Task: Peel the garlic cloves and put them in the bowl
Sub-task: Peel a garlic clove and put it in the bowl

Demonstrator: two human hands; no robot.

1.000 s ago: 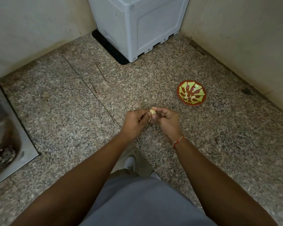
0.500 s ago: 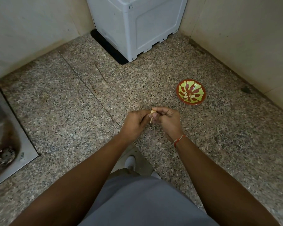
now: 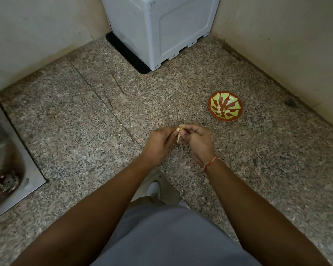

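While both hands worked over the granite counter (image 3: 69, 116), the left hand (image 3: 158, 143) pinched the garlic clove (image 3: 178, 129) between its fingertips, acting as the anchor. A strip of skin (image 3: 178, 138) hung just below those fingertips. Right hand (image 3: 197, 140) was curled, thumb and forefinger nipping the clove from the other side. Bowl (image 3: 225, 107) sat past the right knuckles, apart, a few peeled cloves inside. Best approach, I'd judge: hold left steady, pull skin downward with right thumbnail, avoid crushing, then drop it rightward.
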